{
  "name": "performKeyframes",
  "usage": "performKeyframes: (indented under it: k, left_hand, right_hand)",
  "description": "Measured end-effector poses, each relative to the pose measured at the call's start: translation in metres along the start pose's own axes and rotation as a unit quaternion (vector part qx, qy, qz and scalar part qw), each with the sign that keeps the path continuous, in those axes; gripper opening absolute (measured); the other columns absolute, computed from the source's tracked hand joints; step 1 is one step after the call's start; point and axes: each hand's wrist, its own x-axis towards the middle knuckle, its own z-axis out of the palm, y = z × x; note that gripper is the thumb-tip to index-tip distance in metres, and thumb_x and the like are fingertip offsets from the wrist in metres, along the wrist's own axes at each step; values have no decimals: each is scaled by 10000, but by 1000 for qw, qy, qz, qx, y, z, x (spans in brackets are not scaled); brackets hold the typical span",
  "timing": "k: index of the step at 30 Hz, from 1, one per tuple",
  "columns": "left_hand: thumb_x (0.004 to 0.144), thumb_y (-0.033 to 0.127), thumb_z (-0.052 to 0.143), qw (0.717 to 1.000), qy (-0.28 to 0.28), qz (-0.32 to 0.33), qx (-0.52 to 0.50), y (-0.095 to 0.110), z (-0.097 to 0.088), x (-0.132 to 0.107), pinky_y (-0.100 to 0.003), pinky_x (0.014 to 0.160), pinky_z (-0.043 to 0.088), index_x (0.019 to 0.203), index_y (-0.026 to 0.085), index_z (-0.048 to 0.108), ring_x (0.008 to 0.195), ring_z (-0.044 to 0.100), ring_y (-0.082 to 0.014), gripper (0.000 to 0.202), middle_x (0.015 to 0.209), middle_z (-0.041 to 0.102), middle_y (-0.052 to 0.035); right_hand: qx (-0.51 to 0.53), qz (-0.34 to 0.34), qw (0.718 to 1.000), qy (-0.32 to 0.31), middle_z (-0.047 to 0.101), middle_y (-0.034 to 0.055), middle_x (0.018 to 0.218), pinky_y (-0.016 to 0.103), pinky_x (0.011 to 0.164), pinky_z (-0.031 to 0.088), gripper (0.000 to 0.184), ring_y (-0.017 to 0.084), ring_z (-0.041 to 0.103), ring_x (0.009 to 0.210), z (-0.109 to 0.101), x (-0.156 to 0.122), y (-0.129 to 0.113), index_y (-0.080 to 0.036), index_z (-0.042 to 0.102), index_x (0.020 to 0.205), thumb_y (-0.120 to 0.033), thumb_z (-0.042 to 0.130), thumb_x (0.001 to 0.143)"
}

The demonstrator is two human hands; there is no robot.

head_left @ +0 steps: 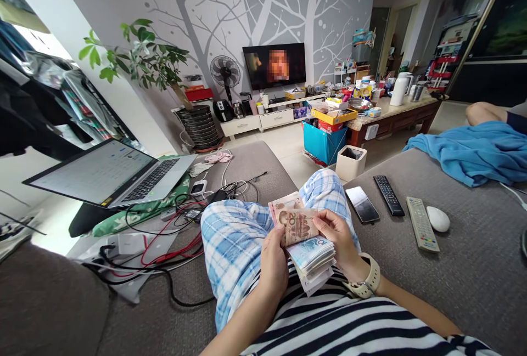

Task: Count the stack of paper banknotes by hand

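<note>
Brownish paper is stretched between the fingers I follow from a distance: the left hand (pixel 274 260) pinches the near-left corner of a brown banknote (pixel 300 229) marked 20, while the right hand (pixel 340 241) nips its right edge between thumb and fingers. Beneath it, over the lap, a thick blue stack (pixel 310 252) points towards the striped shirt (pixel 329 323), with paler notes (pixel 315 282) splayed at its near end. I cannot tell which hand bears most of that weight. A pinkish note (pixel 284 202) shows beyond, on the far side.

My worry is that uneven fan: should the lower grip slacken, I judge the pale notes would slide out first, and the slope of the checked trousers (pixel 230 246) could carry them into folds. Paper sticking together might also drag two notes along as one.

To the right, the grey sofa (pixel 391 295) gives the elbow room on the near side, bounded farther out by a phone (pixel 363 204) and two remotes (pixel 422 224). Leftward, cables (pixel 164 257) crowd the knee, and past them sits an open laptop (pixel 99 175). The sofa's far edge drops to pale floor (pixel 275 161), short of the tabletop (pixel 382 113).
</note>
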Motion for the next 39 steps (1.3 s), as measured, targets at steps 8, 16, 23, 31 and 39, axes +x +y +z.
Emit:
performKeyframes:
  k: [8, 16, 23, 31, 39]
  left_hand:
    - [662, 304, 643, 1000, -5, 0, -12, 6, 3, -5, -456, 902, 493, 920, 85, 717, 855, 695, -306, 347, 855, 747, -118]
    - [699, 270, 621, 1000, -10, 21, -15, 20, 14, -26, -399, 912, 491, 937, 102, 712, 903, 688, -278, 305, 886, 748, -91]
    - [688, 267, 623, 1000, -9, 22, -18, 20, 14, -25, -420, 891, 499, 883, 104, 718, 848, 697, -283, 270, 838, 749, -88]
    - [684, 280, 634, 999, -13, 22, -19, 21, 15, -27, -424, 906, 492, 909, 119, 721, 935, 677, -302, 291, 907, 745, -96]
    - [685, 296, 661, 1000, -9, 12, -20, 15, 8, -18, -419, 925, 481, 916, 94, 720, 931, 681, -297, 313, 918, 743, -118]
  right_hand:
    - [-1, 2, 1000, 7, 507, -9, 650, 278, 561, 352, 227, 148, 433, 588, 1, 1, -1, -204, 582, 735, -416, 648, 781]
    - [6, 0, 1000, 4, 504, -10, 649, 276, 550, 341, 216, 142, 423, 578, 2, 0, -4, -203, 582, 732, -402, 640, 793]
    - [1, -1, 1000, 9, 521, -2, 662, 279, 560, 361, 238, 151, 441, 594, 2, 0, -2, -201, 591, 738, -429, 648, 778]
    - [-9, -4, 1000, 9, 488, -12, 643, 273, 541, 326, 234, 142, 400, 570, 1, 0, -1, -202, 585, 732, -422, 643, 786]
    - [-1, 0, 1000, 5, 483, -14, 642, 273, 540, 315, 232, 138, 394, 568, 2, 0, -3, -199, 578, 729, -414, 637, 794]
